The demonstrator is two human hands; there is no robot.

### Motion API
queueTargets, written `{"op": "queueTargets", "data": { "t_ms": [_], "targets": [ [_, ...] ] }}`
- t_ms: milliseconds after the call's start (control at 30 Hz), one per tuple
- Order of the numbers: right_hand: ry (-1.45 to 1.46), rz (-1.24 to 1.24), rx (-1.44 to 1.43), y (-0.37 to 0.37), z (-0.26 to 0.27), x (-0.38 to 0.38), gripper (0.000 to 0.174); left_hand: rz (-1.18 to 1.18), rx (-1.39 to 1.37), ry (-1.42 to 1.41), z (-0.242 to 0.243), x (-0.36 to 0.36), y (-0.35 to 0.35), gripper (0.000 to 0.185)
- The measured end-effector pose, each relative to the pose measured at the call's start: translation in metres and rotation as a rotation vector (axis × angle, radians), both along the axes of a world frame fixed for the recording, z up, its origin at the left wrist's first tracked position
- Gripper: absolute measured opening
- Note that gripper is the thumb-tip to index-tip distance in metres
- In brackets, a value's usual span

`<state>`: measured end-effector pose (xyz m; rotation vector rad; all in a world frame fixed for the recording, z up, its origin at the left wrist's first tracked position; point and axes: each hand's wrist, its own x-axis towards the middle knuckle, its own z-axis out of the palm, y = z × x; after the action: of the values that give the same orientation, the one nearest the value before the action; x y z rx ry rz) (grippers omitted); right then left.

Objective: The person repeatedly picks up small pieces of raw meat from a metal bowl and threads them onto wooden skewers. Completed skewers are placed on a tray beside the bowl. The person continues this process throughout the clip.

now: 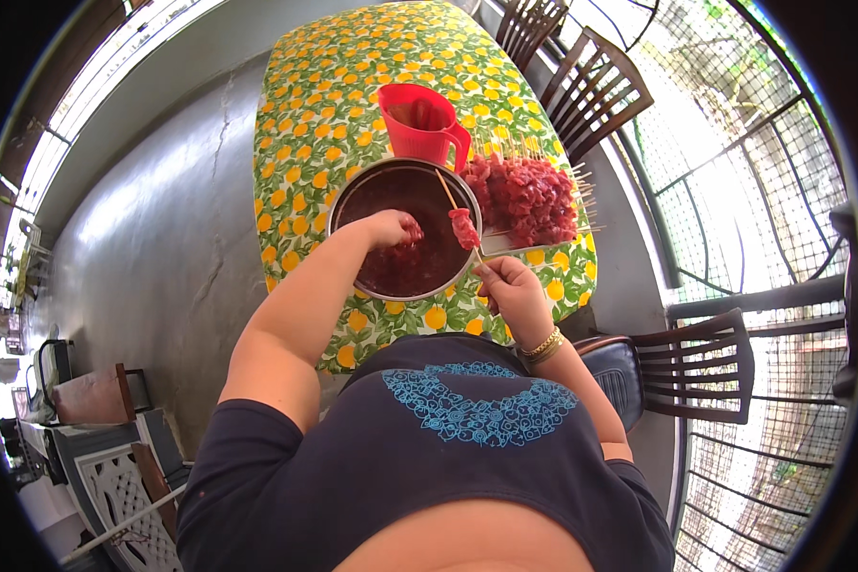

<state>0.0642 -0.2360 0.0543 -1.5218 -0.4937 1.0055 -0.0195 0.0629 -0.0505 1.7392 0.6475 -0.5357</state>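
Observation:
My right hand pinches the lower end of a bamboo skewer, just outside the rim of a round metal bowl. Threaded on that skewer, a piece of raw red meat hangs over the bowl's right side. My left hand is inside the bowl, its fingers curled down at dark red liquid with meat pieces in it. Red shows at those fingertips, but whether they grip a piece is unclear. Right of the bowl, many loaded meat skewers are piled on a white tray.
Behind the bowl stands a red plastic pitcher, its handle toward the skewer pile. A lemon-print tablecloth covers the table. Wooden chairs line the right side, and another slatted chair is close by my right elbow.

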Motion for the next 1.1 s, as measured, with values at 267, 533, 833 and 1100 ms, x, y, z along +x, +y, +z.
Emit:
{"op": "queueTargets", "data": {
  "t_ms": [267,533,833,1100],
  "targets": [
    [-0.007,0.059,-0.026,0.011,-0.004,-0.006,0.017,0.686,-0.458,-0.329,0.037,-0.038,-0.005,0.021],
    [-0.028,0.135,-0.104,0.004,-0.016,0.007,0.018,0.810,-0.487,-0.513,0.032,-0.039,-0.019,0.033],
    [-0.178,0.216,-0.094,0.007,-0.008,0.035,0.013,0.810,-0.724,-0.611,0.044,-0.034,-0.030,0.019],
    [-0.338,0.295,0.068,0.010,-0.019,0.050,0.013,0.960,-1.077,-0.820,0.031,-0.032,-0.045,0.018]
  ]
}}
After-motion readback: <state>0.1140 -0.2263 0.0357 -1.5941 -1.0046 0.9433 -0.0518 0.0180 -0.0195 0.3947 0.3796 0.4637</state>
